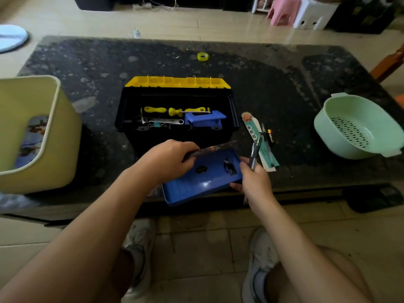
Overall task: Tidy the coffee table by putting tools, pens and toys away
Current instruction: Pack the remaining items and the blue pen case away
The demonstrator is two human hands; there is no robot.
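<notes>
Gripping the far left rim of a blue tray (203,184) with the left hand (172,159), fingers curled over its edge. Pinching a pen (254,154) upright in the right hand (253,182) while curling the lower fingers under the tray's right side. Holding the tray tilted over the table's (284,84) near edge, carrying two small dark bits. Working between a beige bin (43,136) far left and a green colander (358,125) far right. Facing an open black toolbox (177,136) containing yellow-handled screwdrivers (161,110) and a wrench (166,121). Passing, right of it, a green bookmark (251,130) bearing Chinese characters too blurred for reading, and a battery (270,137), label illegible.
</notes>
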